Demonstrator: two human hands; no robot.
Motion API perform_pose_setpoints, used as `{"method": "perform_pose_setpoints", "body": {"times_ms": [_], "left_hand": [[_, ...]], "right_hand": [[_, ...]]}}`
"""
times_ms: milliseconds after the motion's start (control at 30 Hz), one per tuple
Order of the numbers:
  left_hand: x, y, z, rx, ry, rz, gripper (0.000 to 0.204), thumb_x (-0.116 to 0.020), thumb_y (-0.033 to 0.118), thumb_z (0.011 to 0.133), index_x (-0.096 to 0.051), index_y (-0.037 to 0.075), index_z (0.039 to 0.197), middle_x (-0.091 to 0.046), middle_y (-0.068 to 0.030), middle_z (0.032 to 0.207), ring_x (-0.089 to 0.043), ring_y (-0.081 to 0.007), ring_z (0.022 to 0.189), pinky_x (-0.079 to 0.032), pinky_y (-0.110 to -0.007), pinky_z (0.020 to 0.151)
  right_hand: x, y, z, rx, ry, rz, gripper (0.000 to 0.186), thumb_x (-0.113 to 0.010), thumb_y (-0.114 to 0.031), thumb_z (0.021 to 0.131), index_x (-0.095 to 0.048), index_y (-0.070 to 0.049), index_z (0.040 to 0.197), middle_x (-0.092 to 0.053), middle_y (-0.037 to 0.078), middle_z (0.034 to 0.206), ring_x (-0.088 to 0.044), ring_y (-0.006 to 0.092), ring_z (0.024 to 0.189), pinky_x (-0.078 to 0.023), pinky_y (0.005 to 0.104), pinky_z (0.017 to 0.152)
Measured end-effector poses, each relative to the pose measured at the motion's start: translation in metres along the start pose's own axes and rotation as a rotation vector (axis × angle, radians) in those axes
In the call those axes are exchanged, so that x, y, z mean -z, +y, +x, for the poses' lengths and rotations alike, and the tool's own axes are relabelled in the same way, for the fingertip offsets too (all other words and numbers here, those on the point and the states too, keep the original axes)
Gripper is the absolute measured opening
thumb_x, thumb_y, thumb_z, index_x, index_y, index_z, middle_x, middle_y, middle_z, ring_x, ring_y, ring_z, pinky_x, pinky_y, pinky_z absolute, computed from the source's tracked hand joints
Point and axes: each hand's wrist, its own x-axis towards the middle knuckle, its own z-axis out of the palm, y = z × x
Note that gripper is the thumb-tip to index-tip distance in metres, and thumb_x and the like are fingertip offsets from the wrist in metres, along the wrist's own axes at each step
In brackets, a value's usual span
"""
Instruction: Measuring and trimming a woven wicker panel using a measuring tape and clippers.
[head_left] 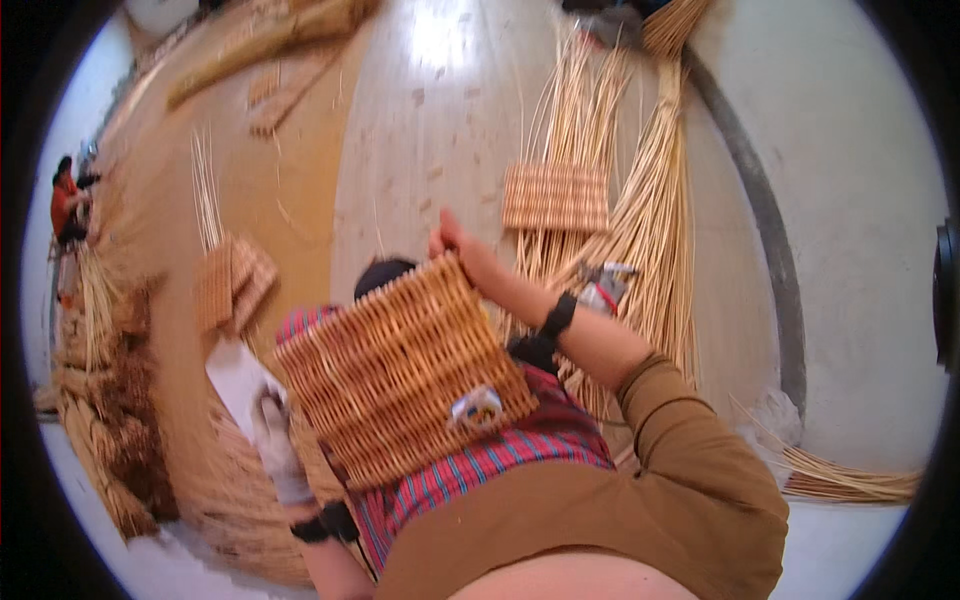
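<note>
A rectangular woven wicker panel (400,360) lies tilted over my lap, on red and blue checked cloth. My right hand (452,240) grips its far edge near the upper right corner, with the thumb sticking up. Close by the panel's left edge is my left hand (278,440), in a pale glove. Its fingers are blurred, and a dark curved shape shows at them that I cannot make out. Beside that hand lies a flat white piece (235,378). On the panel's near right part rests a small round white and silvery thing (478,409).
Long bundles of pale willow rods (650,230) spread at the right, with another woven panel (556,198) on them. Smaller woven panels (232,285) lie at the left. A metal tool with red (605,285) sits by my right forearm. A person (70,205) sits far left.
</note>
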Motion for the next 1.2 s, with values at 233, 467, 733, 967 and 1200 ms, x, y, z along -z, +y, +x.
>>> {"method": "perform_pose_setpoints", "body": {"times_ms": [233, 467, 733, 967, 1200], "left_hand": [[-0.028, -0.015, 0.006, 0.065, -0.012, -0.106, 0.053, -0.056, 0.04, 0.106, -0.05, 0.001, 0.141, -0.058, -0.009, 0.133, -0.058, -0.0164, 0.116, -0.051, -0.032, 0.099], [-0.043, -0.01, -0.01, -0.005, 0.066, -0.059, 0.052, -0.052, 0.04, 0.107, -0.052, 0.001, 0.141, -0.062, -0.0096, 0.131, -0.06, -0.0172, 0.114, -0.053, -0.032, 0.096], [-0.043, -0.016, -0.013, 0.033, 0.108, -0.08, 0.049, -0.051, 0.037, 0.108, -0.052, 0.001, 0.142, -0.062, -0.0095, 0.132, -0.061, -0.0167, 0.114, -0.053, -0.032, 0.097], [-0.045, -0.015, -0.013, 0.027, 0.128, -0.05, 0.048, -0.051, 0.037, 0.108, -0.054, 0.0, 0.14, -0.064, -0.0107, 0.129, -0.061, -0.0169, 0.112, -0.053, -0.032, 0.097], [-0.046, -0.02, -0.014, 0.013, 0.149, -0.027, 0.046, -0.052, 0.037, 0.108, -0.056, 0.001, 0.137, -0.065, -0.0092, 0.126, -0.061, -0.0159, 0.11, -0.053, -0.032, 0.095]], "right_hand": [[-0.006, -0.005, -0.004, -0.054, -0.002, 0.049, 0.063, -0.04, -0.061, 0.106, -0.047, -0.012, 0.067, -0.046, 0.001, 0.061, -0.043, 0.0143, 0.054, -0.039, 0.0308, 0.052], [-0.008, 0.0, -0.005, -0.019, -0.048, -0.121, 0.058, -0.036, -0.054, 0.109, -0.041, -0.014, 0.067, -0.046, 0.0, 0.066, -0.04, 0.0125, 0.057, -0.037, 0.0295, 0.054], [-0.004, -0.004, -0.001, -0.101, -0.126, -0.095, 0.057, -0.039, -0.055, 0.108, -0.048, -0.013, 0.071, -0.05, 0.0, 0.068, -0.045, 0.0121, 0.059, -0.041, 0.0283, 0.056], [-0.007, -0.007, -0.005, -0.219, -0.186, 0.054, 0.057, -0.037, -0.053, 0.109, -0.05, -0.011, 0.073, -0.05, 0.0, 0.069, -0.049, 0.012, 0.061, -0.044, 0.0272, 0.059], [-0.01, -0.007, -0.002, -0.19, -0.165, 0.038, 0.054, -0.037, -0.049, 0.11, -0.045, -0.012, 0.071, -0.045, -0.001, 0.068, -0.043, 0.0123, 0.059, -0.042, 0.0286, 0.059]]}}
